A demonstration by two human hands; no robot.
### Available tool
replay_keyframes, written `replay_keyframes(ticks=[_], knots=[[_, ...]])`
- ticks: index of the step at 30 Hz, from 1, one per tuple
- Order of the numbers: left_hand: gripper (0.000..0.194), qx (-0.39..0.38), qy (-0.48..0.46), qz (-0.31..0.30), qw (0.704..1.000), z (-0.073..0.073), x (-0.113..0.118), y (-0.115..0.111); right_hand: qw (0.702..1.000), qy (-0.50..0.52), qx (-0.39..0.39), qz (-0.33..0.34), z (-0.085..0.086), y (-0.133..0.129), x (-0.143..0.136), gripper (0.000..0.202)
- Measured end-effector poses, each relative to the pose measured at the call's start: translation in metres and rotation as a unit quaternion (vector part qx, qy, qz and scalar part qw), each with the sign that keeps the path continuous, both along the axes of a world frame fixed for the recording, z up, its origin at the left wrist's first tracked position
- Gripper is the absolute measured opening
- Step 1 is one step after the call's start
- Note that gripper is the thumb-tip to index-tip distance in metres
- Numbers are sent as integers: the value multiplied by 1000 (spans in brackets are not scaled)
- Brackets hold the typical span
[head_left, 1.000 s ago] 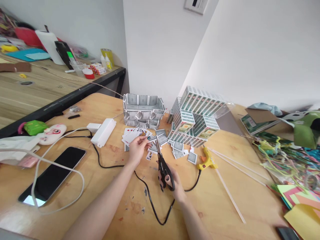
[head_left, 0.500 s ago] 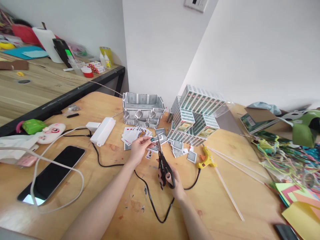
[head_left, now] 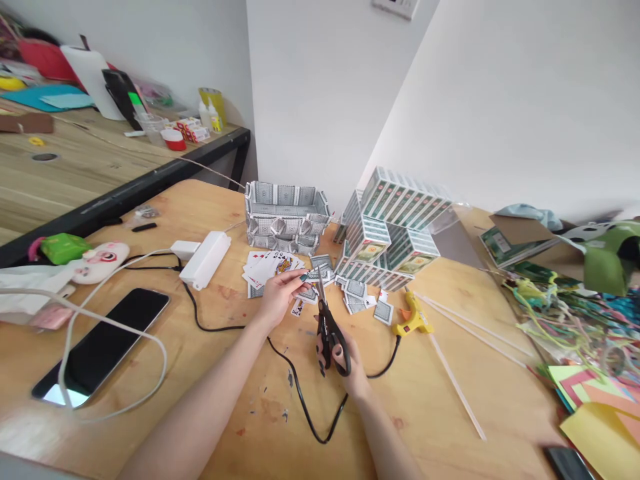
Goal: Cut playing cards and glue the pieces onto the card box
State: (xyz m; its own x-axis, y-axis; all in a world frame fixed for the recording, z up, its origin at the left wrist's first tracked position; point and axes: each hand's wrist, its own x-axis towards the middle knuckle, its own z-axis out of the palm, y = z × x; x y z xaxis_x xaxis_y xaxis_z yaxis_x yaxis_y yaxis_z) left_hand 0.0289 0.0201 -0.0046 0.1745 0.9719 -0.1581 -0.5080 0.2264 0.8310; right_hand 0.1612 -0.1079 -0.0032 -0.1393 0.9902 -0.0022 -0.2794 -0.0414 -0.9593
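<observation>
My left hand (head_left: 278, 295) is closed in a pinch, thumb against fingers, on a small piece of playing card (head_left: 311, 275) that is mostly hidden. My right hand (head_left: 354, 365) grips black-handled scissors (head_left: 329, 337), their blades pointing away from me beside my left fingertips. Whether the blades touch the piece I cannot tell. Beyond my left hand, face-up playing cards (head_left: 270, 267) lie spread on the table. Small cut card pieces (head_left: 356, 289) lie right of the scissors. Behind stands a box-like structure of folded cards (head_left: 287, 223), next to stacked green-and-white card boxes (head_left: 370, 241).
A yellow glue gun (head_left: 414, 320) lies at the right, with clear glue sticks (head_left: 457, 387) near it. Its black cord (head_left: 305, 407) loops across the table before me. A phone (head_left: 103, 343), a white cable and a white power box (head_left: 206, 260) lie at the left.
The scissors and both hands have barely moved. Less of the card piece shows between my left fingertips and the blades now. The view has shifted slightly.
</observation>
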Motion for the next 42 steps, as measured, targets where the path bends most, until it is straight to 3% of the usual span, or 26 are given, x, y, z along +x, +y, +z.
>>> replay_keyframes(ticks=[28, 42], knots=[[22, 28, 29, -6, 999, -5, -4, 2, 999, -13, 10, -50, -4, 0, 0, 71], [18, 20, 30, -24, 999, -1, 1, -2, 999, -34, -3, -22, 0, -1, -2, 72]])
